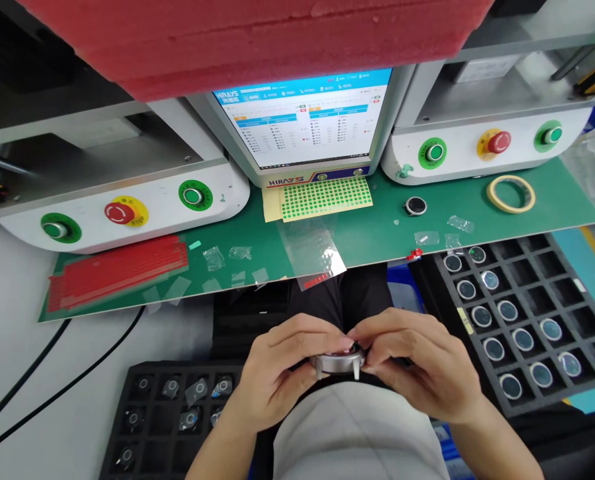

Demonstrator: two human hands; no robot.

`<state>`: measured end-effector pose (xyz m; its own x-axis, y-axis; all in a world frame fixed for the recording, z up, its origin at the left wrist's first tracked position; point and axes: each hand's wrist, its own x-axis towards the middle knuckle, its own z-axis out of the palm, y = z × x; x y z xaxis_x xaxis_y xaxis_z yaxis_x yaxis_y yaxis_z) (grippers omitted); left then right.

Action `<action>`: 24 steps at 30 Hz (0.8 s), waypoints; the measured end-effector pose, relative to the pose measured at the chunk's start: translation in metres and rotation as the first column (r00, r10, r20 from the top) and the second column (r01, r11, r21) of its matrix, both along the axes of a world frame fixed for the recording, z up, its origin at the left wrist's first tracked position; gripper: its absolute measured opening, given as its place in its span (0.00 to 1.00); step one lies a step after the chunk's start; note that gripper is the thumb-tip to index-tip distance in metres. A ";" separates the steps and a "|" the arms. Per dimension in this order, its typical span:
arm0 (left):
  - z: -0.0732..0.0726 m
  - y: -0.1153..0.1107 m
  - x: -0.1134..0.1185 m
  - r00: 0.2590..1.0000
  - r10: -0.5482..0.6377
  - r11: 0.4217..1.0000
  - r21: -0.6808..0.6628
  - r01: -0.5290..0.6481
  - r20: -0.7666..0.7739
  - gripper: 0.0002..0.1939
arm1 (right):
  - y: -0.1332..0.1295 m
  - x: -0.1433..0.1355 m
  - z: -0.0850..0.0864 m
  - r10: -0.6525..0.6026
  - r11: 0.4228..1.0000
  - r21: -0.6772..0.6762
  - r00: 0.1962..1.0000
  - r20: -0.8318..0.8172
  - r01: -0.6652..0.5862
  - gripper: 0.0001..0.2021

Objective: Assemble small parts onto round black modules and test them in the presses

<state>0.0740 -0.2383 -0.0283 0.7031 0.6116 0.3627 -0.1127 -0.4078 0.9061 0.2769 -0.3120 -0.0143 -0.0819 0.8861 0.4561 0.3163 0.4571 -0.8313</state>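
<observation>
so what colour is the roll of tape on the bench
Pale yellow tape, best in the head view.

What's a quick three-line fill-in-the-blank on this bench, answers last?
The round silver metal watch case is gripped on its left side by the bare left hand, on its ____ side by the bare right hand.
The pale yellow sheet below the lit monitor carries rows of green ____.
The beige ring of tape lies on the ____ work surface.
Missing words: right; dots; green.

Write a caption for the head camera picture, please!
Left hand and right hand hold a watch by a green table.
</observation>
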 end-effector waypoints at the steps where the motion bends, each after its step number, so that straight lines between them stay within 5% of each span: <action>1: 0.000 -0.001 0.001 1.000 0.026 0.999 0.031 -0.026 0.007 0.15 | 0.000 0.000 0.001 -0.025 0.999 0.023 0.999 0.028 0.024 0.03; 9: -0.004 -0.006 0.005 0.986 0.069 0.991 0.101 -0.084 0.149 0.17 | 0.000 -0.012 0.004 -0.132 0.983 0.111 0.983 -0.124 0.146 0.13; 16: -0.009 -0.009 0.004 0.981 0.102 0.984 0.128 -0.124 0.165 0.17 | -0.002 -0.010 0.008 -0.154 0.967 0.213 0.988 0.032 0.144 0.08; 24: -0.005 -0.029 0.016 0.926 0.360 0.889 0.258 -0.379 0.118 0.23 | -0.005 -0.021 0.007 -0.343 0.912 0.294 0.925 0.162 0.287 0.10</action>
